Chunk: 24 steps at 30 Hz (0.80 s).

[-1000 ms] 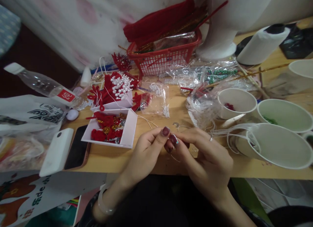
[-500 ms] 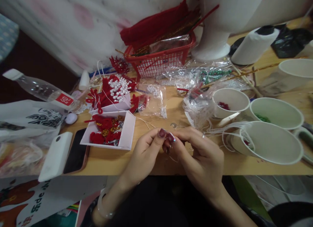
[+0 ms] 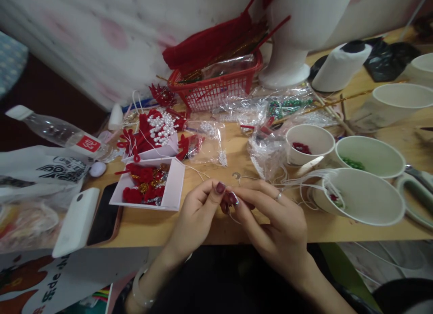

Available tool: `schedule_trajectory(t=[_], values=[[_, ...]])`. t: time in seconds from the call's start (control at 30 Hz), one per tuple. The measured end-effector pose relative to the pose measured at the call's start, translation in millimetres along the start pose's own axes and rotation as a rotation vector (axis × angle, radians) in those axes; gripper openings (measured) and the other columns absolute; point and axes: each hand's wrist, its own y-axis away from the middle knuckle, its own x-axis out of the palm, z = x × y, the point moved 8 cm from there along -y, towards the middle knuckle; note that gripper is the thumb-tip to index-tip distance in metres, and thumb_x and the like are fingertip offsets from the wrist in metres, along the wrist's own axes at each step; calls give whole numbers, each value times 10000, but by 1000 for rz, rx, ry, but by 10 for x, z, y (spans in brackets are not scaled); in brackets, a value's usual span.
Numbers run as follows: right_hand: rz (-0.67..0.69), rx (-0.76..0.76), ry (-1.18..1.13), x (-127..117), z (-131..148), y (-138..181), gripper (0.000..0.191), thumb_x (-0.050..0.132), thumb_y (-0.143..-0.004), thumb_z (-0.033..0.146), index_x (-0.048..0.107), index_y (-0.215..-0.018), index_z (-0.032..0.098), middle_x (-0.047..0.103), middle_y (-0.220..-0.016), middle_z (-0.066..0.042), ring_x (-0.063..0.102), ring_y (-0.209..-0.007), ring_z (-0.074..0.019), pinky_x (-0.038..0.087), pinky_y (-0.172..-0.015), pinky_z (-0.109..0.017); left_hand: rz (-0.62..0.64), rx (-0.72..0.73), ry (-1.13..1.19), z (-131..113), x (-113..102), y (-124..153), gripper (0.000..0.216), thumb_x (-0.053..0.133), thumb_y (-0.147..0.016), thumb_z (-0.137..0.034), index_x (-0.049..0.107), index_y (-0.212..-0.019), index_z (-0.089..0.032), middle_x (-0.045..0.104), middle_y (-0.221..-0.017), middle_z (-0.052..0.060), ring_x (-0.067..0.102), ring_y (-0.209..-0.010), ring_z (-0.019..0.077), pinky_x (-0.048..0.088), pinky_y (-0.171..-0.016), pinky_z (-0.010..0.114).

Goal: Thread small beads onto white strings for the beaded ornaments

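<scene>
We saw both bare hands meeting over the front edge of a light wooden table (image 3: pixel 152 233). The left hand (image 3: pixel 199 210) had thumb and forefinger pinched together on a thin pale thread (image 3: pixel 234 219); the right hand (image 3: pixel 277 223) was clamped on it as well, the two sets of fingertips touching or nearly so. The thread sat at those fingertips, with a short curve of it showing just below the right thumb. We couldn't tell whether a bead or other small piece was in the pinch: too small, mostly hidden. We noted a translucent pale bangle (image 3: pixel 137 289) on the left wrist and a slim silver-coloured ring (image 3: pixel 278 196) on a right finger. Near the left hand we had an open white box (image 3: pixel 174 187) of red fuzzy and gold pieces; behind it, a cluster of white pearl-like beads (image 3: pixel 162 128) on red material. Beyond the hands lay a flat clear plastic bag (image 3: pixel 214 145), and farther back stood a red plastic lattice basket (image 3: pixel 216 95). To the right we logged a white cup with dark red bits (image 3: pixel 314 136), a white cup with green bits (image 3: pixel 375 154) and, nearest the front edge, a wide white cup (image 3: pixel 372 196) with thin white cords (image 3: pixel 304 181) draped over its rim.
</scene>
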Motion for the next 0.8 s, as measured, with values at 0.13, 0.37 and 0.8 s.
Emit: schedule_trajectory(t=[0.13, 0.37, 0.8], values=[[3, -9, 16, 17, -4, 7, 181, 587, -907, 55, 727, -1022, 47, 695, -842, -103, 632, -750, -132, 522, -665, -236, -16, 16, 1, -9, -7, -8, 365, 581, -946, -499, 639, -781, -178, 594, -731, -14, 538, -717, 109, 417, -670, 206], [36, 35, -4, 21, -54, 41, 177, 621, -878, 63, 736, -1012, 61, 636, -753, -49, 583, -659, -112, 487, -592, -226, -47, 52, -61, -46, -38, -26, 396, 590, -936, -514, 631, -738, -174, 588, -679, -24, 522, -651, 99, 410, -625, 203], [-52, 248, -156, 52, -236, 94, 140, 655, -879, 117, 770, -952, 151, 688, -717, -21, 620, -636, -126, 474, -580, -262, -104, 70, -152, -77, -80, -39, 447, 550, -949, -534, 599, -694, -171, 554, -642, -25, 518, -635, 100, 402, -600, 207]])
